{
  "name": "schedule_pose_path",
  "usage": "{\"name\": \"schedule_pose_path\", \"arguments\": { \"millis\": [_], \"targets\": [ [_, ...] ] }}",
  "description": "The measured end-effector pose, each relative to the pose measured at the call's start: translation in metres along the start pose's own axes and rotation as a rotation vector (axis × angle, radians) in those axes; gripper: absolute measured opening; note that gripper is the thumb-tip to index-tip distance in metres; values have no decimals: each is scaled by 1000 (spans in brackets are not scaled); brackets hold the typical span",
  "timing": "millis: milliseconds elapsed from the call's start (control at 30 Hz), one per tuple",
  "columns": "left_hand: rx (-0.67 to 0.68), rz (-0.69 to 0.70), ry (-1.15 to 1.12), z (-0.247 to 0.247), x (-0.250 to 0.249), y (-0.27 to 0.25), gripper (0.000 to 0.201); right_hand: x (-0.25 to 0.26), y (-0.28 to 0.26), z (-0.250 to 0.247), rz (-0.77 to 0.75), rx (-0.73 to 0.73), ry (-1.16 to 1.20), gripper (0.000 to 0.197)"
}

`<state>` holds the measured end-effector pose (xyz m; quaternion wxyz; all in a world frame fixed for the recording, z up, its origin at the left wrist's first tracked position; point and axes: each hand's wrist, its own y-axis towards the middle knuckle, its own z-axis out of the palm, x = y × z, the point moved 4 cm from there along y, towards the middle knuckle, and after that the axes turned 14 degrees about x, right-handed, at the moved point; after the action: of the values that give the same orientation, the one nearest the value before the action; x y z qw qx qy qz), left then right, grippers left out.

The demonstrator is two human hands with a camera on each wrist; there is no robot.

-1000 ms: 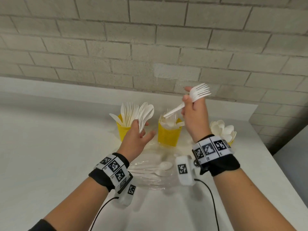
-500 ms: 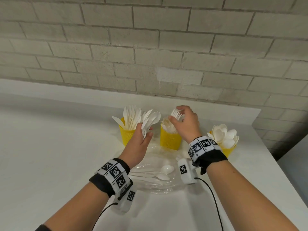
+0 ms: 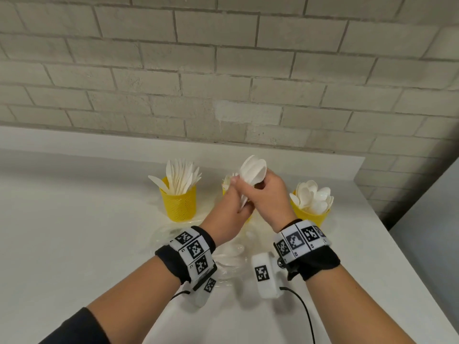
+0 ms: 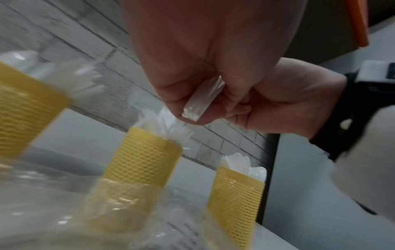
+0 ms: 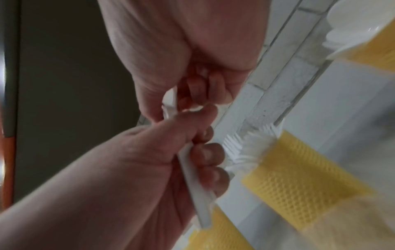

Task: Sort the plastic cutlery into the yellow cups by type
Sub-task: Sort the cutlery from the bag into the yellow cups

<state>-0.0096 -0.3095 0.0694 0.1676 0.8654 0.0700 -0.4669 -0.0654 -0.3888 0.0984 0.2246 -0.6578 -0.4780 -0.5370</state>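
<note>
Grips the flat stacked handles of a bundle of white plastic spoons (image 3: 253,170) in curled fingers (image 5: 206,154) of the left hand (image 3: 229,207), thumb pressed along the top. Pinches the same bundle higher up, just under the bowls, with the bent fingers (image 5: 199,84) of the right hand (image 3: 270,197), so both hands meet on it, touching, above the hidden middle yellow mesh plastic cup (image 4: 145,160).

Differs from a second ago: no longer holds white forks in the right hand (now standing in that middle cup, tines up), and has brought that freed hand across to the spoons. Looks like a hand-over or a squaring-up of the bundle before it goes to the right-hand yellow cup (image 3: 310,217), already full of white spoon bowls (image 3: 313,197).

Stands well clear of the left yellow cup (image 3: 178,204) with its fan of white plastic knives (image 3: 181,177).

Leaves, nearer the body, a crumpled clear plastic bag (image 3: 224,268) on the white tabletop (image 3: 74,219) with a few spoons seemingly inside, so probably more sorting to come.
</note>
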Motion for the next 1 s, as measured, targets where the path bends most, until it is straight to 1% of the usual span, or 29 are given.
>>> {"name": "schedule_pose_path", "arguments": {
  "millis": [33,100,133,200,267,333,400,467,500,567,667,733,800,833,867,900,933,1000],
  "targets": [
    [8,-29,14,7,-2,6,46,0,-1,-10,-2,-51,-27,21],
    [31,-98,23,17,-4,16,27,3,-4,-33,-13,-135,-56,25],
    [60,-145,56,21,-2,22,24,3,-4,-47,-15,-185,-69,28],
    [157,-196,175,32,3,33,24,1,-4,-78,13,-287,-132,30],
    [224,-164,324,45,4,43,29,-4,-4,-106,75,-353,-216,29],
    [260,-89,476,60,4,54,38,-12,-5,-128,142,-396,-253,28],
    [267,-39,620,73,2,64,45,-20,-6,-142,195,-424,-262,24],
    [243,-34,731,82,2,72,47,-27,-10,-149,204,-465,-253,21],
    [220,-47,744,84,3,74,45,-30,-13,-151,198,-486,-250,21],
    [169,-50,701,86,4,78,38,-38,-17,-151,204,-489,-244,22],
    [137,-22,621,88,5,80,31,-55,-20,-141,285,-388,-260,28],
    [128,-15,555,90,6,79,29,-64,-21,-134,337,-312,-356,26],
    [120,-17,498,90,8,78,27,-67,-23,-130,354,-299,-392,24],
    [117,-18,478,91,8,77,26,-67,-25,-130,345,-316,-383,25],
    [117,-20,466,91,9,76,26,-67,-27,-130,315,-342,-387,32],
    [117,-22,458,90,10,76,26,-64,-29,-131,265,-362,-421,39],
    [119,-27,449,89,11,76,25,-63,-31,-130,213,-366,-487,41],
    [126,-41,432,88,12,75,24,-60,-35,-125,143,-325,-635,31]
  ]
}}
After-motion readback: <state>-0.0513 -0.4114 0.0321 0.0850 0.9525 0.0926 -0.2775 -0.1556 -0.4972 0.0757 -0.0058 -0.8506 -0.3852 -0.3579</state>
